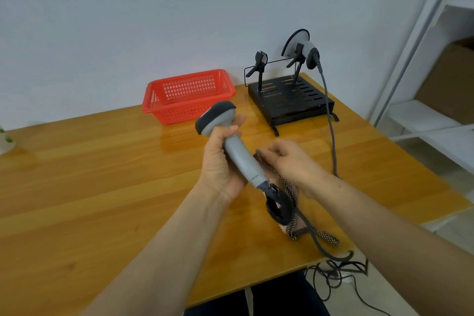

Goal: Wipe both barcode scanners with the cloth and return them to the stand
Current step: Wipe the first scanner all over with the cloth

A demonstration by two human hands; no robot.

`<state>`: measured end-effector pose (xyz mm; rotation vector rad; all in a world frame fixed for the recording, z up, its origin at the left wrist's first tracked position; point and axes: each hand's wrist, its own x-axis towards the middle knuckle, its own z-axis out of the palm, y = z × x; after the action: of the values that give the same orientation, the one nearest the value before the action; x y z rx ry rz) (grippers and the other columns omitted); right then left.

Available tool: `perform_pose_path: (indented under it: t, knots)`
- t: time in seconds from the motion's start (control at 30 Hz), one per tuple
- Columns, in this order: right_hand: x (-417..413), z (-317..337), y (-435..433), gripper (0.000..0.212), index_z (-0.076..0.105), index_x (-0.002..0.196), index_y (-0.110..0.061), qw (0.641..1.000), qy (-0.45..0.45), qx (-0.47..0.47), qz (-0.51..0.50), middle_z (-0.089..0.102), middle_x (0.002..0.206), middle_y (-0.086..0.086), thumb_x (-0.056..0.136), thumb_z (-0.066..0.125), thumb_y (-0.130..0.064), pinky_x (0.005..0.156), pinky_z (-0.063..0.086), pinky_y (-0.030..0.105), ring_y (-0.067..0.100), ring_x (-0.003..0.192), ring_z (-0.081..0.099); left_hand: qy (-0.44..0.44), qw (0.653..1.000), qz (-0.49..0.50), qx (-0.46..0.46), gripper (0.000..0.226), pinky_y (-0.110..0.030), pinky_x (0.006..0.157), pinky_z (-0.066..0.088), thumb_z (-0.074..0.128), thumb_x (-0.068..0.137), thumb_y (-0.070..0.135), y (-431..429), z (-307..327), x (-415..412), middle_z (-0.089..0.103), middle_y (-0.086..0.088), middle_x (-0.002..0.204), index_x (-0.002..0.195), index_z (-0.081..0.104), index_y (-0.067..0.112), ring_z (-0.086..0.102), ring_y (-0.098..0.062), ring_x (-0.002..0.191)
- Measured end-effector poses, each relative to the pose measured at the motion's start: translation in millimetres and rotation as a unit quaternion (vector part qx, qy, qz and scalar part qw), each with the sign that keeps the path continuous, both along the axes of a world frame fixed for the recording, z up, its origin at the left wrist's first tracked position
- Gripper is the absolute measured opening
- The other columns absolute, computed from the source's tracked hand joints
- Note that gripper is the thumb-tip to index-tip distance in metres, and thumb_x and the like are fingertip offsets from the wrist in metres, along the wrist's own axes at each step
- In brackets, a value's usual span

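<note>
Left hand (220, 161) grips a grey scanner (230, 141), right hand (289, 159) a patterned cloth (289, 190); no legible writing.

A red basket (188, 96) with slotted walls stands on the wooden counter (89, 174) near its far edge, close to the pale wall (154, 20). At the counter's far left edge sits a white pot (5, 145) with a few green leaves, mostly cut off by the frame. To the right, beyond the counter, stands a white shelf (423, 115), with a brown box (448, 79) on it. Black cables (341, 277) lie tangled on the floor below.
</note>
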<state>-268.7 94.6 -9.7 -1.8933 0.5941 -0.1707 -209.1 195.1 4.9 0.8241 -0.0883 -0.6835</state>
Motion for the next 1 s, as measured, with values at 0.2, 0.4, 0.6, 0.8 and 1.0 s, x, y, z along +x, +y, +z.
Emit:
perform_pose_path:
  t: [0.2, 0.4, 0.6, 0.8, 1.0]
  knots:
    - [-15.6, 13.7, 14.5, 0.006, 0.061, 0.087, -0.025, 0.984, -0.157, 0.054, 0.068, 0.063, 0.091, -0.009, 0.09, 0.056, -0.025, 0.078, 0.052, 0.027, 0.006, 0.084, 0.06, 0.041, 0.998, -0.035, -0.03, 0.033, -0.039, 0.089, 0.047, 0.055, 0.065, 0.023, -1.1, -1.6, 6.6, 0.053, -0.003, 0.085, 0.095, 0.065, 0.013, 0.052, -0.019, 0.084]
    - [-9.4, -11.8, 13.1, 0.003, 0.059, 0.085, -0.018, 0.987, -0.131, 0.089, -0.033, 0.068, 0.092, -0.001, 0.088, 0.06, -0.018, 0.078, 0.053, 0.03, 0.012, 0.087, 0.064, -0.013, 0.999, 0.03, -0.034, 0.049, -0.03, 0.099, 0.043, 0.055, 0.069, 0.024, -7.4, -8.7, 8.9, 0.07, -0.003, 0.108, 0.115, 0.059, 0.007, 0.056, -0.019, 0.114]
    - [-9.2, -0.7, -10.5, 0.012, 0.061, 0.095, -0.02, 0.971, -0.199, 0.114, -0.064, 0.069, 0.094, -0.003, 0.086, 0.062, -0.012, 0.078, 0.053, 0.028, 0.011, 0.089, 0.066, -0.015, 1.0, -0.008, 0.018, 0.054, -0.035, 0.093, 0.039, 0.048, 0.078, 0.032, -2.2, -13.7, 17.1, 0.066, 0.001, 0.12, 0.125, 0.06, 0.008, 0.054, -0.016, 0.105]
    - [9.9, 0.6, -28.3, 0.017, 0.06, 0.102, -0.021, 0.975, -0.183, 0.039, -0.122, 0.064, 0.101, -0.005, 0.089, 0.058, -0.009, 0.083, 0.051, 0.024, 0.012, 0.1, 0.061, 0.023, 0.999, 0.024, 0.04, 0.032, -0.03, 0.067, 0.043, 0.047, 0.084, 0.031, -4.5, -18.4, 19.4, 0.056, 0.001, 0.077, 0.099, 0.068, 0.012, 0.049, -0.012, 0.065]
    - [-8.5, 3.7, -50.3, 0.028, 0.062, 0.114, -0.027, 0.969, -0.005, -0.243, 0.052, 0.055, 0.129, -0.006, 0.089, 0.059, -0.016, 0.105, 0.038, 0.036, 0.012, 0.123, 0.047, 0.119, 0.989, 0.081, 0.029, 0.019, -0.034, 0.067, 0.051, 0.057, 0.083, 0.026, -4.0, -33.5, 31.3, 0.05, -0.001, 0.071, 0.096, 0.055, 0.013, 0.05, -0.016, 0.06]
